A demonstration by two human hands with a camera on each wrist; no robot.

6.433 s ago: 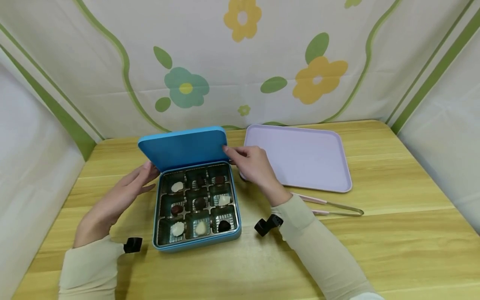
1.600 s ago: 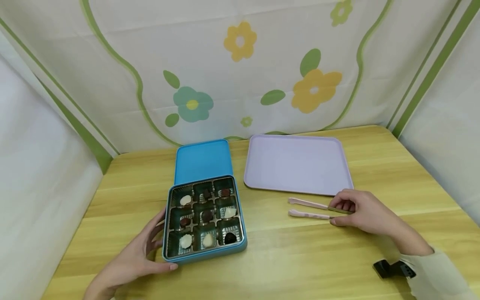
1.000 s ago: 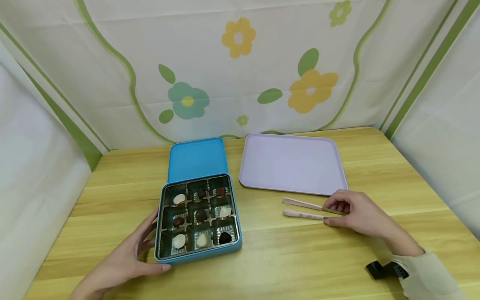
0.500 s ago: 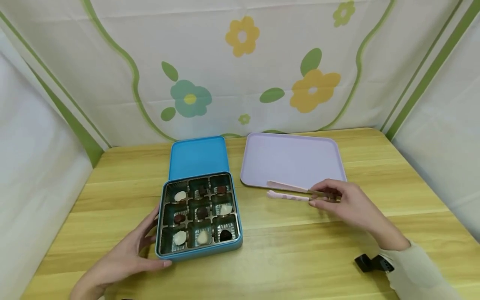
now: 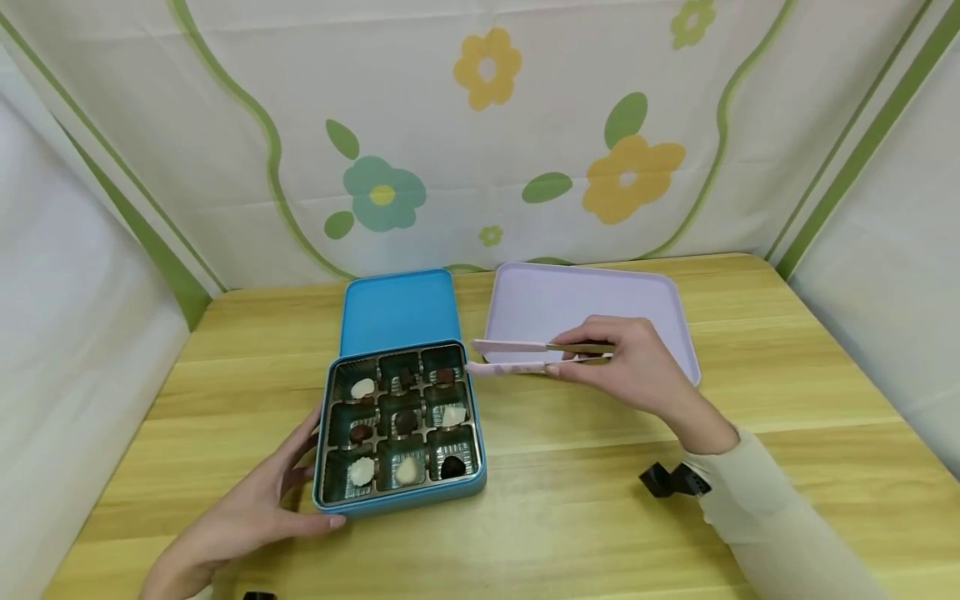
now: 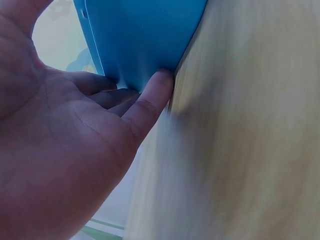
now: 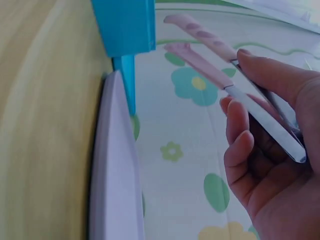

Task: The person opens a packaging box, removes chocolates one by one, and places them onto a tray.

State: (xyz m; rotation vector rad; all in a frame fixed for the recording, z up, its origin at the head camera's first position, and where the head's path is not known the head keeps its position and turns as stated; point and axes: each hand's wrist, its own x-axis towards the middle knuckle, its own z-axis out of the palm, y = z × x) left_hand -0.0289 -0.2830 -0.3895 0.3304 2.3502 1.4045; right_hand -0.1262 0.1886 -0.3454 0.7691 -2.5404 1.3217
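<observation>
Head view: The box (image 5: 408, 501) stands on the table (image 5: 570, 508), left of centre. Its blue lid (image 5: 397, 312) lies beyond it, against the far wall of the box. The insert has nine compartments in three rows, with one sweet in each. Far row, left to right: white, dark, brown. Middle row: brown, dark, white. Near row: white, cream, black. The left hand (image 5: 243, 508) holds the near left corner of the box, thumb at the near wall, fingers spread well away from the thumb along the left wall. The right hand (image 5: 630, 358) pinches the tongs (image 5: 517, 348) at the metal part, thumb on one arm, fingers on the other. The pink tips point left, near the far right part of the box rim, with a gap between them. The tray (image 5: 555, 300) lies right of the lid; the right hand covers part of it. A flowered cloth (image 5: 262, 50) hangs behind the table.

Left wrist view: The fingers are bent and the little finger touches the blue wall just above the table. The thumb tip is out of frame.

Right wrist view: The tongs are raised clear of the table and tray. Their arms stand apart, with nothing between the tips.
</observation>
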